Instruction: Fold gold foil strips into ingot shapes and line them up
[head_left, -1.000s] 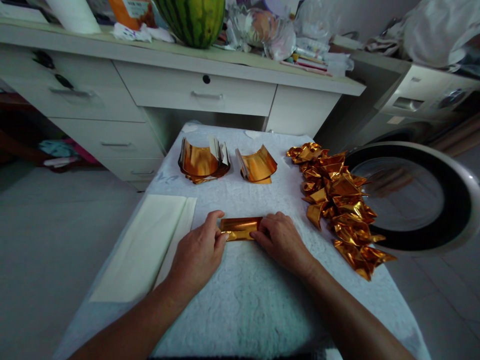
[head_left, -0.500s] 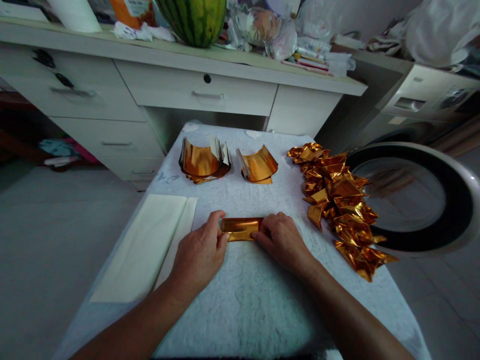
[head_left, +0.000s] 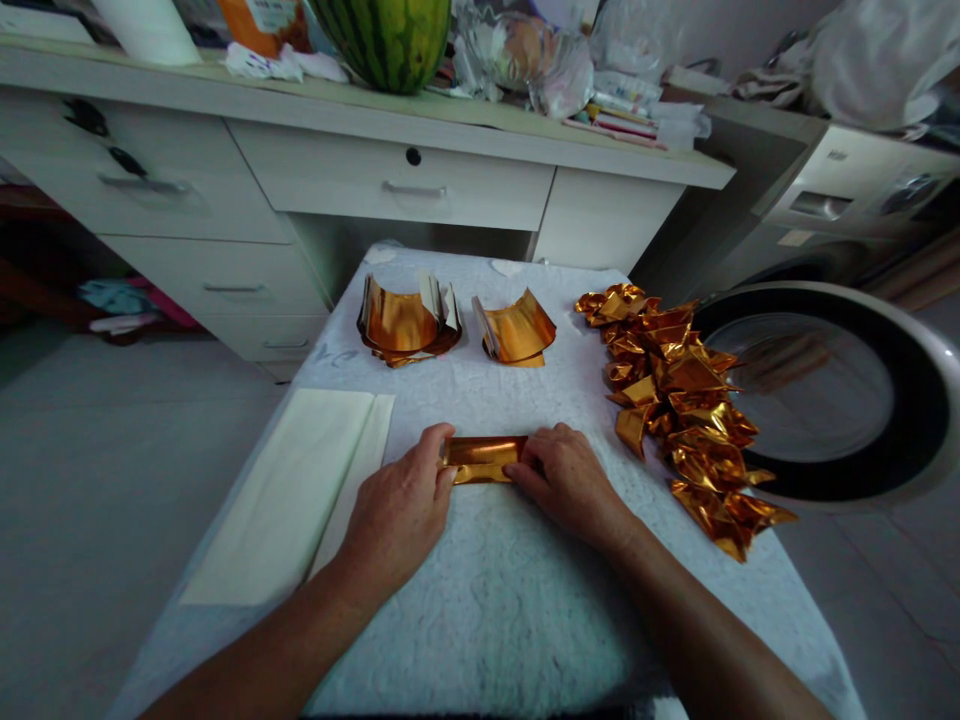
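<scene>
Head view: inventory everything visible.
table: one, pale blue, centre
foil strip: one, gold, mid-table
curved foil stacks: two, gold, table's back
folded foil pieces: many, gold, table's right
paper: count unclear, cream, table's left
counter: one, white, behind table
watermelon: one, green, on counter
cylinder: one, white, counter's left
packet: one, orange, counter's left
plastic bags: several, clear, counter's right
washing machine: one, silver, right
left hand: one, bare, strip's left end
right hand: one, bare, strip's right end
</scene>
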